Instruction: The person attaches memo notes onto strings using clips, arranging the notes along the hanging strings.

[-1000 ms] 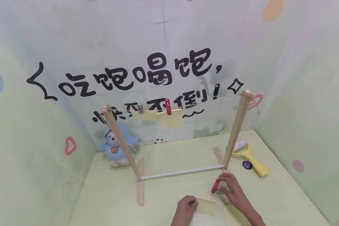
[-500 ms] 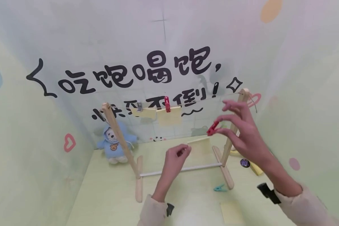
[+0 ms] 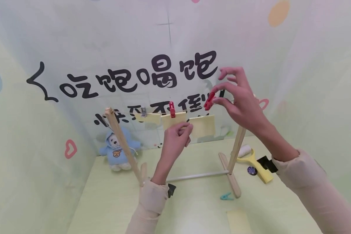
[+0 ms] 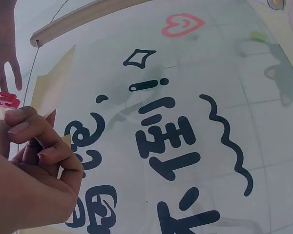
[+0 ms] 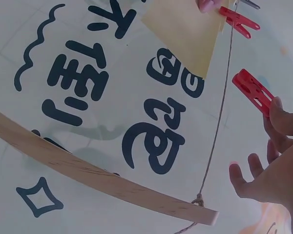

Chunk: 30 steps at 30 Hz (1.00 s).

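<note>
My left hand [image 3: 177, 138] pinches a pale yellow paper [image 3: 203, 126] by its left edge, holding it up just below the string [image 5: 219, 117]. A red clothespin [image 3: 209, 101] is pinched between thumb and forefinger of my right hand [image 3: 241, 102], near the string to the right of the paper; the other fingers are spread. Left of the held paper, a second red clothespin [image 3: 172, 110] and a grey clothespin [image 3: 144, 112] hang papers on the string. In the right wrist view the held clothespin stands apart from the string.
A wooden post [image 3: 123, 144] carries the string's left end; a white rod [image 3: 199, 176] joins the frame's feet. On the table lie a teal clothespin [image 3: 226, 196], another yellow paper [image 3: 239, 222] and a yellow-handled roller [image 3: 260, 169]. A blue-clothed plush toy [image 3: 117, 149] sits behind the left post.
Both hands have risen from the table to the string, the left bringing the yellow paper and the right the red clothespin. The teal clothespin stayed on the table.
</note>
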{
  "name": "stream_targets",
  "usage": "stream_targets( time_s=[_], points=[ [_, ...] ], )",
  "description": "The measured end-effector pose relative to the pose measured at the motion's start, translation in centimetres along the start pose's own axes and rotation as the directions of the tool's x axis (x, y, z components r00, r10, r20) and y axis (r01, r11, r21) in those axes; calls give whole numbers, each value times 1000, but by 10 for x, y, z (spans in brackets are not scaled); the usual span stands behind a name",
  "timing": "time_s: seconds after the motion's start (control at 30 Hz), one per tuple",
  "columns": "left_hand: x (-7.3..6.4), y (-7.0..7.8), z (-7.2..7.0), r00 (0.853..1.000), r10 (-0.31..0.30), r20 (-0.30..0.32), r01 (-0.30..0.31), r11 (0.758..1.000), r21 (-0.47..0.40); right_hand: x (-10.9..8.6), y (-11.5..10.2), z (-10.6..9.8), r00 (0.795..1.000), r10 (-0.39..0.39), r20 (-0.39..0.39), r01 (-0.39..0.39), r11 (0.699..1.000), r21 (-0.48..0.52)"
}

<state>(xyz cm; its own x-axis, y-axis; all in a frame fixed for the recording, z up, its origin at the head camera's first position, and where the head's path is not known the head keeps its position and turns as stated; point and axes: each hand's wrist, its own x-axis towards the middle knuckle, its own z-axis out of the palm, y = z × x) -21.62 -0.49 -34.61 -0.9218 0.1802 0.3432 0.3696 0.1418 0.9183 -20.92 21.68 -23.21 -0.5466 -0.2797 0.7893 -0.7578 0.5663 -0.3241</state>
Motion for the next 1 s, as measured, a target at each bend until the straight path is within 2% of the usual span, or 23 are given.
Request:
stream_targets(
  time_s=[0.17, 0.43, 0.67, 1.0],
  points=[
    [3, 5, 1, 1000, -2, -21, 2, 1000, 6, 9, 5, 5, 1000, -16, -6, 16, 1000, -9],
    [5, 11, 5, 999, 8, -45, -8, 1000, 2, 10, 3, 12, 999, -30, 38, 31, 1000, -5],
    [4, 16, 4, 998, -48, -42, 47, 999, -14, 12, 2, 17, 997, -28, 78, 29, 999, -16],
    [3, 18, 3, 998, -48, -32, 47, 999, -24, 12, 2, 23, 993, -38, 109, 43, 998, -46]
  ],
)
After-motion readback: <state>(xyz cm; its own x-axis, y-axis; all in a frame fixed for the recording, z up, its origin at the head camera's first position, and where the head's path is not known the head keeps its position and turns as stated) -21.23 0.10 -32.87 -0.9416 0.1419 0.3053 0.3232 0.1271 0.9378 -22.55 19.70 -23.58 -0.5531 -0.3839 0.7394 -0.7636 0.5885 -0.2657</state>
